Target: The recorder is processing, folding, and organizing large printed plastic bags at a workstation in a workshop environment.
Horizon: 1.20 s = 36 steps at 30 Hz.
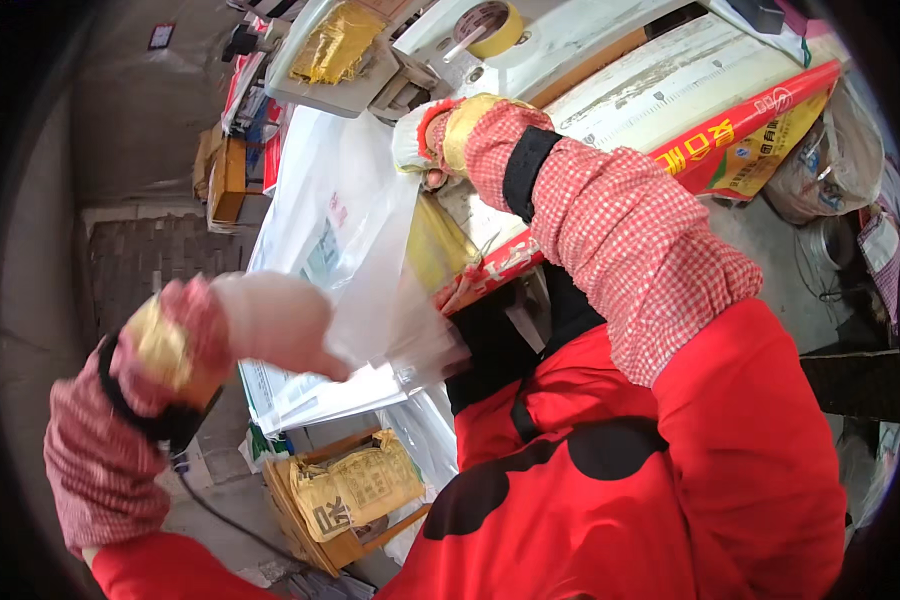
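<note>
My left hand (278, 322), in a pale glove, is smeared by motion above the left part of a stack of white printed plastic sheets (320, 225). Its fingers cannot be made out. Beside it a blurred, see-through piece of plastic (395, 325) hangs over the stack. Farther off, my right hand (435, 145) wears a white glove with a red edge and a bare fingertip showing. Its fingers are curled at the far right corner of the sheets, just below a white machine head (400, 85); what they hold is hidden. Checked red sleeve covers wrap both forearms.
A tape roll (490, 28) lies on the white machine. Red and yellow printed sheeting (720, 150) covers the table's near edge. Below the stack stands a wooden stool (310, 520) with a folded yellow sack (358, 488). A cable (235, 525) runs along the floor; a filled plastic bag (825, 165) sits right.
</note>
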Each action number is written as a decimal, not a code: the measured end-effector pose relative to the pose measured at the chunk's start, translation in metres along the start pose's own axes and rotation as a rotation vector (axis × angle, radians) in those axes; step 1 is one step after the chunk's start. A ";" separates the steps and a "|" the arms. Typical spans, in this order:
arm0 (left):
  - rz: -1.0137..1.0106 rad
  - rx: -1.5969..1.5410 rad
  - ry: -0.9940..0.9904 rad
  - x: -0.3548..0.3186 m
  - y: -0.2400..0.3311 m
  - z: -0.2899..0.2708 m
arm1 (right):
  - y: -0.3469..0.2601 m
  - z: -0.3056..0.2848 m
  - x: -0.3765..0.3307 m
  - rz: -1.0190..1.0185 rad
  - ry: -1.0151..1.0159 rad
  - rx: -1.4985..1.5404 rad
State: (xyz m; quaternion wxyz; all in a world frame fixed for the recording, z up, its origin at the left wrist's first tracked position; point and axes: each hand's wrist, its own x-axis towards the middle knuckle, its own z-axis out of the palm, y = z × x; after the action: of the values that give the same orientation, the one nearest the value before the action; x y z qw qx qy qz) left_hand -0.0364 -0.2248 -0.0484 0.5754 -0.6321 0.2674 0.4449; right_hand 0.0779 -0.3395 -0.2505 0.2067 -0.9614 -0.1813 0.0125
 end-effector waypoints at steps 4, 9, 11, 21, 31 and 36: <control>0.416 0.318 0.366 -0.007 0.009 0.052 | -0.008 0.003 -0.010 -0.172 0.113 -0.289; 0.315 0.119 0.322 0.009 0.077 0.009 | -0.070 0.054 -0.023 0.267 0.048 0.025; 0.510 0.244 0.418 0.010 0.076 -0.004 | -0.096 0.082 -0.053 0.430 0.108 -0.094; 0.146 0.211 0.501 -0.023 -0.001 -0.059 | -0.056 0.128 -0.012 1.092 0.390 -0.640; 0.234 0.187 0.066 0.000 0.017 -0.045 | -0.083 0.040 -0.061 0.359 0.625 -0.419; 0.320 0.219 0.426 0.013 0.025 -0.041 | -0.082 0.046 -0.040 0.562 0.786 0.223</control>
State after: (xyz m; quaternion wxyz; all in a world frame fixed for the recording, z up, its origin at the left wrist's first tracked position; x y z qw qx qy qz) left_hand -0.0412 -0.2671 -0.0749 0.4937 -0.5951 0.5250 0.3556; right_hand 0.0072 -0.2657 -0.2617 0.3497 -0.8770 0.1791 -0.2765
